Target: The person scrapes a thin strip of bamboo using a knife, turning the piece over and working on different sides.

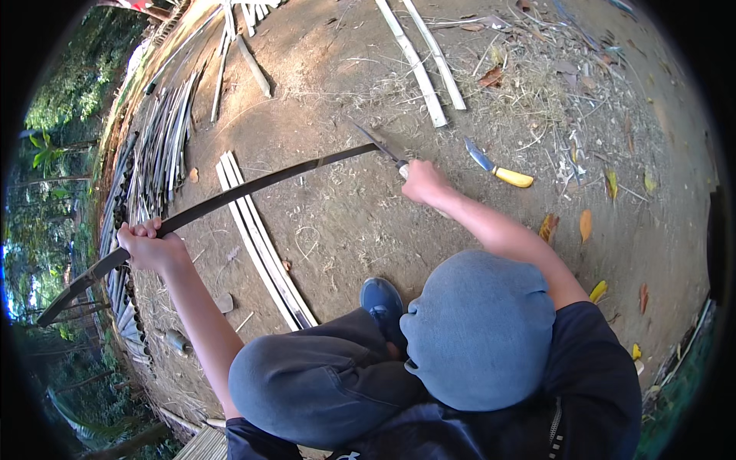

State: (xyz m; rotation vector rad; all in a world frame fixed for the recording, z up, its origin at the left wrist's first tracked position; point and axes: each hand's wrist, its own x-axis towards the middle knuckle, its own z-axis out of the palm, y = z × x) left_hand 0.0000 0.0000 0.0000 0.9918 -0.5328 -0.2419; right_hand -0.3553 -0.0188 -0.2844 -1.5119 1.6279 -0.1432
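Aslant before me runs a long dark strip (253, 186), held above the bare ground (345, 230), bowed to the eye and reaching from the far left to just ahead of my right hand (424, 182). My left hand (151, 247) is closed round it, well in from its near end, which sticks out past my fist. My right hand is clenched on the handle of a knife (389, 152), whose blade meets the strip at its far end; whether it bites in, I cannot tell.

Under the strip, a bundle of pale slats (264, 249) lies on the dirt. A second knife (506, 175), yellow-handled, rests to the right of my right hand, and two more pale lengths (414, 61) stretch away beyond. The soil is brown and packed, strewn with dry grass (537, 96) on the right, where a few orange and yellow leaves (586, 225) have landed. My knees (475, 330) are bent up close, with a blue shoe (381, 300) between them. Off to the left lies a pile of thin poles (165, 146), then green trees (69, 100) along the edge of this open-air spot.
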